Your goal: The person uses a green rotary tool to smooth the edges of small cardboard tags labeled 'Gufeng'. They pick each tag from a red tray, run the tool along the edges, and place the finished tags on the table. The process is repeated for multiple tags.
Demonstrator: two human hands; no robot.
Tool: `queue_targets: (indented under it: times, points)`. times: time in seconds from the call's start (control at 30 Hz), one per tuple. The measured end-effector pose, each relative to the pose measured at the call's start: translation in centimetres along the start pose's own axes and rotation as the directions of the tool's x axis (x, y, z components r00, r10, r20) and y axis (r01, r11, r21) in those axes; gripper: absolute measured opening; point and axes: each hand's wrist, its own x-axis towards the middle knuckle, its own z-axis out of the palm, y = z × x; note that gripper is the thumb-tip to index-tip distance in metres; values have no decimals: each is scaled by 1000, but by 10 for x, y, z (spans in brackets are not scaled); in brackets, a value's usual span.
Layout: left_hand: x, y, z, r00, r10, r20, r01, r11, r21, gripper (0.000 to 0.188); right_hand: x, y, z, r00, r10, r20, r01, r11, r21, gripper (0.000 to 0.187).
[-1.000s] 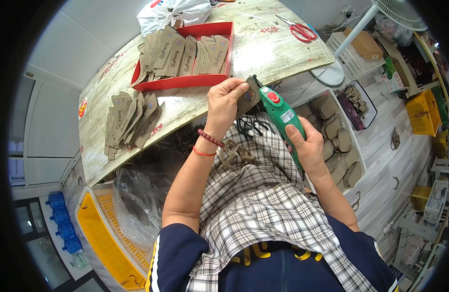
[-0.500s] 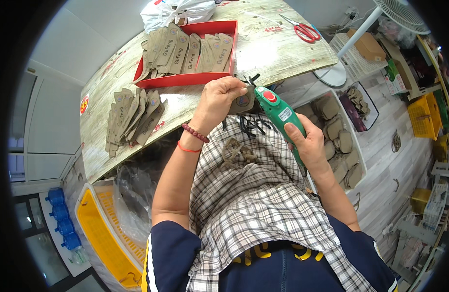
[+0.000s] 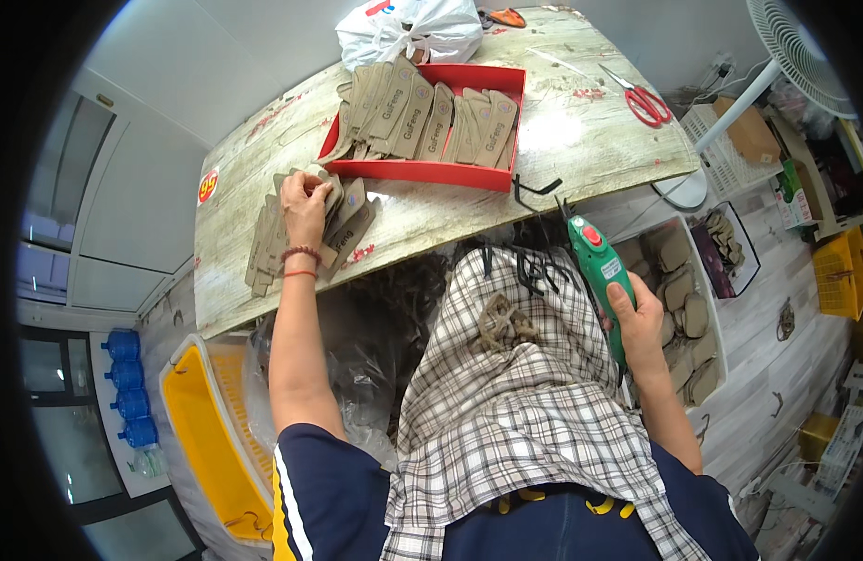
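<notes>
Covering part of an overlapping pile of khaki fabric pieces (image 3: 354, 222) on the pale wood-patterned table (image 3: 600, 126), the left hand (image 3: 304, 206) curls its fingers, so I cannot tell the pieces' number or whether it pinches one. The right hand (image 3: 640, 323) grips one green, red-buttoned handheld power tool (image 3: 596, 257). Around them are one red box (image 3: 422, 172) crowded with similar pieces just beyond the pile, one pair of red-handled scissors (image 3: 635, 92) and one white plastic bag (image 3: 408, 30).
</notes>
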Motion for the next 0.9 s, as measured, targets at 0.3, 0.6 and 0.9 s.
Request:
queue_targets:
  times: [0.3,0.6,0.9]
  points:
    - [35,113,116,962,185,-203,-218,964,-153,13,11,9,-4,997,11,-79,-8,999,39,41]
    - [61,199,229,922,-128,366,21,959,283,50,12,13,-14,994,49,-93,-45,998,44,45]
    - [51,183,168,939,-281,197,314,471,-824,32,22,-2,0,996,-71,-53,72,997,8,44]
